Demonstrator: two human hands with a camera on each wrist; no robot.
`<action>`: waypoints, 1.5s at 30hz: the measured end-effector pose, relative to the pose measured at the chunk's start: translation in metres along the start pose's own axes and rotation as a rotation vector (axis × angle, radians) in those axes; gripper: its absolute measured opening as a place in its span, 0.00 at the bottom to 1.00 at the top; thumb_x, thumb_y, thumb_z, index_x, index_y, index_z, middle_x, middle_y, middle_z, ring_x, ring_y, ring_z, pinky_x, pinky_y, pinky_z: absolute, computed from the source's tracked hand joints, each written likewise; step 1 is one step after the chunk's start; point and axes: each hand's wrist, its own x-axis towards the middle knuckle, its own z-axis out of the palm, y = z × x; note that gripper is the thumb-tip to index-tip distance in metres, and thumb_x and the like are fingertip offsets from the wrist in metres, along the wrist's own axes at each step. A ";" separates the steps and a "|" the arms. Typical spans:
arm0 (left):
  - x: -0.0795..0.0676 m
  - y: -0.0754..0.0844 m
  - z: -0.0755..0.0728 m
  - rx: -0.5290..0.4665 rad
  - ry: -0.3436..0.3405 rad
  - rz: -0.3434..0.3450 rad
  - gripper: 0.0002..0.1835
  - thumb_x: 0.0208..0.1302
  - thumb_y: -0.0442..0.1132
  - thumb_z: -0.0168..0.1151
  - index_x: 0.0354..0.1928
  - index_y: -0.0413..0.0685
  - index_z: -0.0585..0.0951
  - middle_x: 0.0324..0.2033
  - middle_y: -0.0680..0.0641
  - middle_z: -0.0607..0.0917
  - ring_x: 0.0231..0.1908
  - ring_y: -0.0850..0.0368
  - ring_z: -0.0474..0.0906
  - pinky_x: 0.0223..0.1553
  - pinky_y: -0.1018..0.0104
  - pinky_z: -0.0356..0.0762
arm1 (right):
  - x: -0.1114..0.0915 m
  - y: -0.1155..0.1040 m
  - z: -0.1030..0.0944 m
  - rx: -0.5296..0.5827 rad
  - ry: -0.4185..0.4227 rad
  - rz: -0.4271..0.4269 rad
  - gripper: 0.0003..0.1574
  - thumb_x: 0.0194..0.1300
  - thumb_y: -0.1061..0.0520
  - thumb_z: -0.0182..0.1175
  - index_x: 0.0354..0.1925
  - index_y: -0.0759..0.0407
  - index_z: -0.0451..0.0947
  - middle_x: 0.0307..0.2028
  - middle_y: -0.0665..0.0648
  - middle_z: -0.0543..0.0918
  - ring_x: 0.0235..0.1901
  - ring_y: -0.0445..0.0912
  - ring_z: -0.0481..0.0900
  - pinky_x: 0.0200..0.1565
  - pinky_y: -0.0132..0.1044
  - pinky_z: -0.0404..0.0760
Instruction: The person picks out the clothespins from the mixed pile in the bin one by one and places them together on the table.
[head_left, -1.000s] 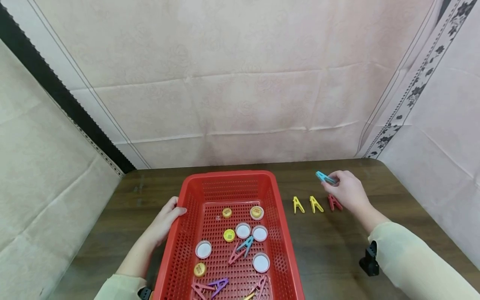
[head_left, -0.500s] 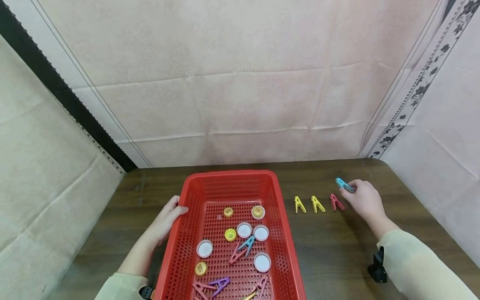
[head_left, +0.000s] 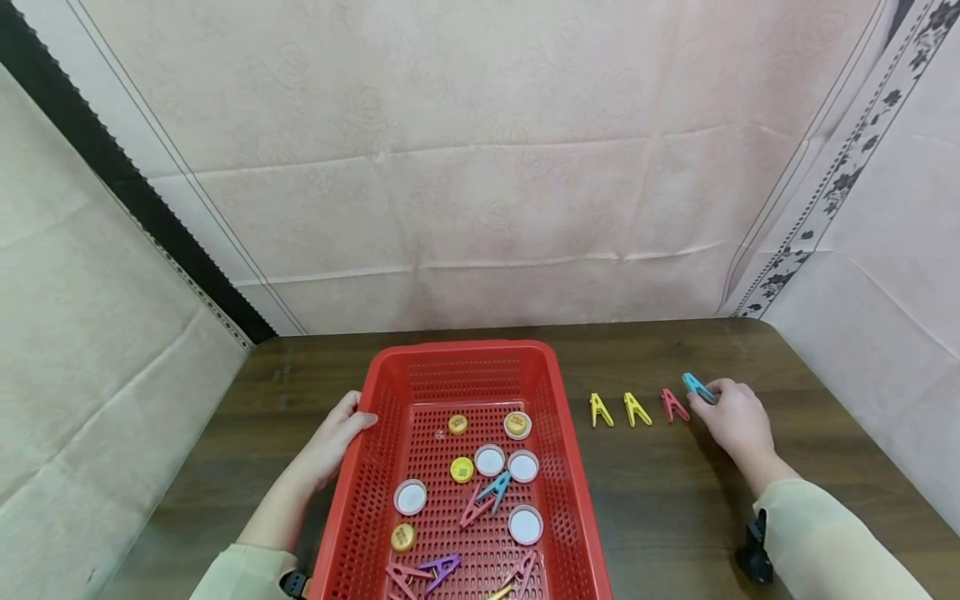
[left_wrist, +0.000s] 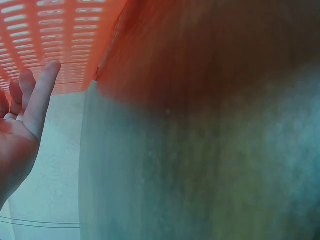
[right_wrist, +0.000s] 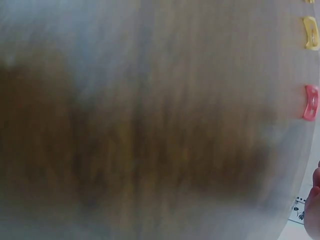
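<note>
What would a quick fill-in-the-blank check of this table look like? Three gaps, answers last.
1. The right hand holds a ____ clothespin.
2. The left hand grips the basket, which is ____.
3. Two ____ clothespins lie on the table beside the basket.
Missing words: blue; red; yellow.

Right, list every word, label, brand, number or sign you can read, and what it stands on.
Readable text: none.
Yellow discs in the red basket: small marks, too blurred to read.
White discs: no lettering visible.
Blue clothespin in the right hand: none visible.
</note>
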 end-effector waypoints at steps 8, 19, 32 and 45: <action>0.001 0.000 -0.001 0.005 -0.002 0.006 0.13 0.68 0.36 0.46 0.46 0.34 0.60 0.35 0.32 0.76 0.30 0.42 0.83 0.30 0.47 0.82 | -0.006 0.014 -0.001 -0.031 -0.015 0.008 0.29 0.63 0.48 0.56 0.42 0.77 0.71 0.33 0.70 0.74 0.33 0.60 0.70 0.36 0.56 0.72; 0.000 -0.001 0.000 0.004 -0.007 0.003 0.12 0.68 0.36 0.46 0.46 0.33 0.60 0.36 0.31 0.76 0.30 0.41 0.83 0.30 0.47 0.83 | -0.008 0.020 0.001 -0.083 -0.068 0.022 0.27 0.62 0.49 0.56 0.39 0.76 0.72 0.32 0.70 0.75 0.33 0.61 0.71 0.36 0.57 0.73; 0.000 0.001 0.000 0.004 0.000 -0.008 0.13 0.68 0.36 0.46 0.46 0.33 0.59 0.36 0.31 0.76 0.31 0.42 0.83 0.30 0.48 0.83 | -0.006 0.025 0.005 -0.099 -0.039 0.048 0.27 0.60 0.49 0.56 0.36 0.77 0.71 0.28 0.69 0.73 0.31 0.62 0.71 0.33 0.56 0.72; 0.000 0.000 0.000 0.008 -0.010 0.004 0.13 0.68 0.35 0.46 0.46 0.32 0.59 0.35 0.31 0.76 0.31 0.42 0.83 0.30 0.47 0.83 | -0.006 0.026 0.002 -0.089 -0.082 0.074 0.29 0.60 0.48 0.55 0.36 0.79 0.69 0.29 0.70 0.71 0.32 0.61 0.69 0.34 0.56 0.72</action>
